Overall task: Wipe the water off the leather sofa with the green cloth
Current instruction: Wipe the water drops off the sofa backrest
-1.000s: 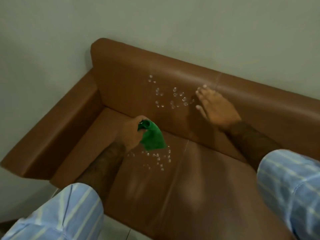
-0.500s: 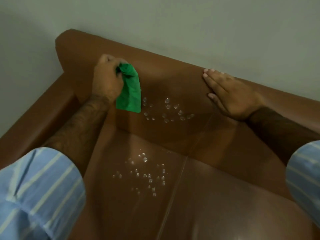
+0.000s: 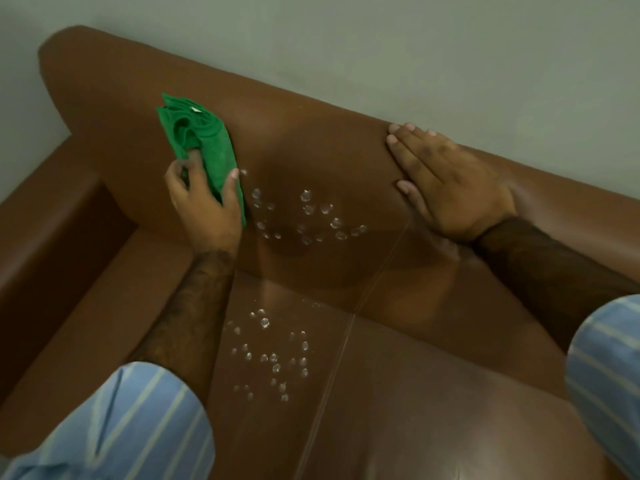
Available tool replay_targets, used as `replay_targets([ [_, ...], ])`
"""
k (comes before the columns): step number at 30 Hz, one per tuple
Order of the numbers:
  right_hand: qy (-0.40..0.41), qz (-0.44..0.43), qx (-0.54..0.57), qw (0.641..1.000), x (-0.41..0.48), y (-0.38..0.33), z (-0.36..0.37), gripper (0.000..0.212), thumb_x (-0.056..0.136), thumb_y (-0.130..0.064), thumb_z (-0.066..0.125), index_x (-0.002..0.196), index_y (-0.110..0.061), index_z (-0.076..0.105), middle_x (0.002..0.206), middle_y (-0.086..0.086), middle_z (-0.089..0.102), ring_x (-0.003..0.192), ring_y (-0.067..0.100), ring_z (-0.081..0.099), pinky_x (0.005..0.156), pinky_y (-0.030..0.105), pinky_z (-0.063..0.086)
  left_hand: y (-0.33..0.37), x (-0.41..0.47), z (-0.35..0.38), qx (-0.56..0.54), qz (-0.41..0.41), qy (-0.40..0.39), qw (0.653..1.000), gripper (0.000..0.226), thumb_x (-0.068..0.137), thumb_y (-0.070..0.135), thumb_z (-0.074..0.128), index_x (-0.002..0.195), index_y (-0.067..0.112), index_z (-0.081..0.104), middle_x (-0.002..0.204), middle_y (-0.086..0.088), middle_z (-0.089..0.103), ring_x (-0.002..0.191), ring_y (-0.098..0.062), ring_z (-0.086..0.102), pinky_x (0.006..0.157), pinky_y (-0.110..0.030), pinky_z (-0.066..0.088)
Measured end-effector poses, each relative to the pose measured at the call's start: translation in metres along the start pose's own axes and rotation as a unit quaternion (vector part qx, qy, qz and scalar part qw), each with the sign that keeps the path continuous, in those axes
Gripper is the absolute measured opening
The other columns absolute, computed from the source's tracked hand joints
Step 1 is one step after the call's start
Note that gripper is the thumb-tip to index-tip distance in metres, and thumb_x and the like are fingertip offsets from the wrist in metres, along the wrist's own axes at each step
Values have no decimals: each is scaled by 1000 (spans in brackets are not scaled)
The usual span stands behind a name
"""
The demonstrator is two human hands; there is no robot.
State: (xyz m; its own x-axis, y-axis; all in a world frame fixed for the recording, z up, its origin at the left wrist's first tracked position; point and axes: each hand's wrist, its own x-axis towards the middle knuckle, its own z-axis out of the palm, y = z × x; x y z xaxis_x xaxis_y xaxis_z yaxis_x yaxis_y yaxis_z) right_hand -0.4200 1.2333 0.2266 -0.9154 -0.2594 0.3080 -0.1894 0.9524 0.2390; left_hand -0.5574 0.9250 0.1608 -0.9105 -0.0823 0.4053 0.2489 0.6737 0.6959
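Observation:
The brown leather sofa (image 3: 329, 147) fills the view. My left hand (image 3: 202, 206) grips the bunched green cloth (image 3: 201, 140) and presses it against the backrest, just left of a cluster of water drops on the backrest (image 3: 308, 216). A second patch of drops on the seat cushion (image 3: 273, 355) lies below, to the right of my left forearm. My right hand (image 3: 450, 181) rests flat on the backrest's upper part with fingers together, to the right of the drops, holding nothing.
The left armrest (image 3: 45, 244) borders the seat. A pale grey-green wall (image 3: 381, 46) stands right behind the backrest. A seam (image 3: 349, 327) runs down the backrest and seat between the two cushions.
My left hand lifted the cloth from the seat to the backrest, then turned so the cloth points up with the fingers pressing it. My right hand settled flat on the backrest's upper part.

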Motion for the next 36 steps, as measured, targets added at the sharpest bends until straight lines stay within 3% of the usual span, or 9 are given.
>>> replay_targets([
  [6,11,5,-13,1000,-2,2,9,57,116,-31,34,163,1,34,170,19,36,157,35,39,129,50,34,41,-27,24,-86,-159,105,978,50,80,11,68,128,1,58,121,-19,66,114,-32,61,98,-28,39],
  [12,18,6,-23,1000,-4,1,11,56,117,-30,33,163,1,34,170,18,36,157,35,39,129,48,34,77,-124,30,-89,111,-139,980,49,72,-5,58,120,-2,65,120,-25,63,107,-43,60,96,-48,51],
  [15,21,7,-29,999,-3,-1,11,56,117,-30,34,163,1,34,170,18,36,157,35,39,129,49,35,41,-83,14,-29,205,-118,971,44,74,-12,62,117,-4,66,116,-30,65,105,-47,62,94,-51,52],
  [19,25,8,-33,999,-4,-1,11,55,116,-29,36,162,1,35,169,18,38,156,35,41,128,49,36,5,1,-1,-68,-50,87,993,46,84,14,64,128,1,57,121,-17,64,114,-29,59,96,-23,41],
  [22,26,6,-36,999,-3,-1,12,55,116,-29,35,162,2,36,169,19,38,156,35,41,128,49,37,21,0,15,-78,-89,101,988,47,85,13,62,130,1,56,124,-18,63,118,-31,58,99,-27,41],
  [26,24,7,-37,999,-6,1,12,55,116,-29,34,162,2,35,169,19,37,156,35,40,130,47,34,67,-102,39,-61,118,-62,989,37,88,9,55,123,-2,62,121,-28,64,112,-43,61,99,-46,48],
  [31,22,3,-37,999,-5,1,12,56,116,-29,34,163,2,34,169,19,36,157,35,39,129,48,35,62,-122,37,-48,351,-206,912,32,86,3,52,111,4,72,110,-24,69,92,-41,66,81,-48,57],
  [33,33,1,-42,999,-6,3,11,55,116,-29,35,162,2,35,169,19,37,156,36,40,128,48,36,37,-96,27,-39,281,-179,942,34,82,-1,53,112,2,69,113,-28,67,98,-44,66,86,-53,57],
  [36,38,6,-38,999,-3,1,12,55,117,-30,34,162,1,35,169,18,38,156,35,40,129,47,34,-10,-45,13,-45,-78,-49,995,34,85,14,55,119,9,55,116,-19,63,105,-38,62,92,-51,54],
])
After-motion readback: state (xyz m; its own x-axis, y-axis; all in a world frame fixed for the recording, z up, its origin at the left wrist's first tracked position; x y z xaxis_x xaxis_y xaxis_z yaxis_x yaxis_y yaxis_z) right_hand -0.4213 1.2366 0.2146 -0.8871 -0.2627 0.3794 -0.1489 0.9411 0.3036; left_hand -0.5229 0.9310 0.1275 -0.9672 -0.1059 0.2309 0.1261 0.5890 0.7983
